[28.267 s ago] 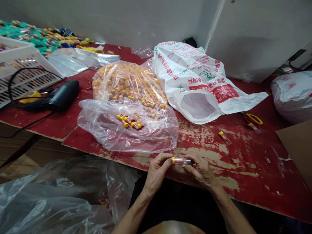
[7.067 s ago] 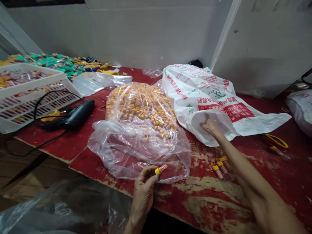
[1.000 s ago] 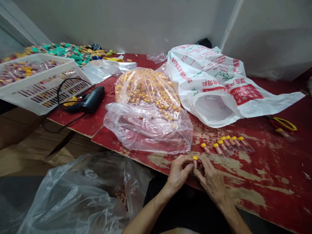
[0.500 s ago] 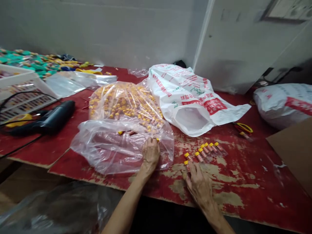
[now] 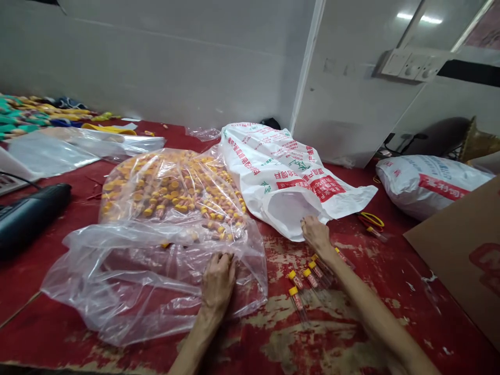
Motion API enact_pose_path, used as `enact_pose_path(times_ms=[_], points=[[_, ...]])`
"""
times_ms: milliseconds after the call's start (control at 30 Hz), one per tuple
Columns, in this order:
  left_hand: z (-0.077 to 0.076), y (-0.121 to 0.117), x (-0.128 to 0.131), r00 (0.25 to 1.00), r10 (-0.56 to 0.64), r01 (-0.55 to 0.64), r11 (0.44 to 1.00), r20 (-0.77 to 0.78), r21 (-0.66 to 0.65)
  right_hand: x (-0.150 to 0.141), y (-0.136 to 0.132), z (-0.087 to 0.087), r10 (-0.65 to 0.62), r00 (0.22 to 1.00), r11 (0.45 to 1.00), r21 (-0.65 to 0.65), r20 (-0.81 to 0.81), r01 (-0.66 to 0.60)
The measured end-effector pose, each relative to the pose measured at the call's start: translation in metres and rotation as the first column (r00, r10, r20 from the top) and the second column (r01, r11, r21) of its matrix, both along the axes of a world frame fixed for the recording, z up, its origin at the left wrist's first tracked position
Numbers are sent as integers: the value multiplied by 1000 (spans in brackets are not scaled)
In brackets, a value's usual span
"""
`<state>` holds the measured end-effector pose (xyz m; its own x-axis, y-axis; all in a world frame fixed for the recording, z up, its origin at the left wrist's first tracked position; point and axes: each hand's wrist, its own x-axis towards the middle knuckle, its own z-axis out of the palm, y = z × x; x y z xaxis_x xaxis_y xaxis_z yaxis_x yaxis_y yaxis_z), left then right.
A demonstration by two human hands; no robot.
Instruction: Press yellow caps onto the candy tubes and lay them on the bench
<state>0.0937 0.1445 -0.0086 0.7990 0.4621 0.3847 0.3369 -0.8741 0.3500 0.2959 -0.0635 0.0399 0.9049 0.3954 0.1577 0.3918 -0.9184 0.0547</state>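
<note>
My left hand (image 5: pixel 219 281) rests on the front of a clear plastic bag (image 5: pixel 144 276), its fingers curled and their tips hidden. Many small yellow-capped tubes (image 5: pixel 172 182) fill the back of this bag. Against the near rim of a printed white sack's (image 5: pixel 273 156) open mouth is my right hand (image 5: pixel 315 234), fingers bent inward; what they hold, if anything, is hidden. Under and beside my right forearm lie several clear tubes with yellow caps and red-and-white labels (image 5: pixel 297 299). The forearm covers part of that group.
A black tool with a cord (image 5: pixel 35 213) lies at the left. Yellow-handled scissors (image 5: pixel 371 220) and a tube lie right of the sack. A filled white sack (image 5: pixel 422 182) and a cardboard box (image 5: pixel 457 245) stand at the right. Green and yellow items (image 5: pixel 35 112) are piled at back left.
My right hand has moved from the tubes up and away to the sack's mouth. My left hand stays at the clear bag. The view has shifted to the right.
</note>
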Motion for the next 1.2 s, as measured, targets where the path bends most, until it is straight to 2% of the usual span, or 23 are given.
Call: enact_pose_path(times_ms=[100,200,367,467,600,700,800,867,933,967,1000,1033,1067,1100,1133,1200], points=[[-7,5,-10,996,66,-69,997,65,41,47,28,-4,-32,999,999,-31,-17,32],[-17,10,-17,989,44,-46,999,139,14,78,53,-10,-35,999,998,-46,-32,34],[-29,14,-27,955,-5,6,1000,296,-4,107,87,-14,70,996,997,-34,-48,-71],[-30,13,-29,956,-22,29,999,291,-21,117,98,-15,121,990,992,-17,-66,-122],[-28,9,-30,968,-60,76,996,245,-56,121,94,-14,108,989,994,29,-102,-105],[-23,5,-34,967,-34,74,986,254,-150,115,78,-9,108,984,991,89,-142,-96],[-12,-3,-44,944,77,16,961,321,-277,92,56,5,178,970,966,215,-165,-141],[0,-12,-55,913,155,-14,937,378,-350,60,37,16,240,957,933,310,-161,-182],[11,-26,-66,893,183,28,889,411,-458,15,14,25,308,936,871,448,-173,-204],[15,-35,-70,893,178,77,844,414,-531,-11,2,28,353,916,821,533,-193,-205],[19,-45,-73,898,162,137,781,408,-610,-38,-12,28,455,855,644,755,-248,-124],[20,-55,-74,906,139,195,701,399,-686,-65,-24,26,545,785,484,875,-294,-8],[21,-66,-75,912,119,243,613,392,-751,-91,-36,23,591,735,382,918,-332,107],[22,-77,-75,917,103,277,529,385,-802,-114,-47,19,618,703,309,931,-352,195],[21,-86,-74,923,89,296,454,374,-840,-134,-55,14,617,699,260,932,-361,252],[22,-103,-74,934,74,306,344,350,-888,-164,-68,3,603,715,178,934,-353,310]])
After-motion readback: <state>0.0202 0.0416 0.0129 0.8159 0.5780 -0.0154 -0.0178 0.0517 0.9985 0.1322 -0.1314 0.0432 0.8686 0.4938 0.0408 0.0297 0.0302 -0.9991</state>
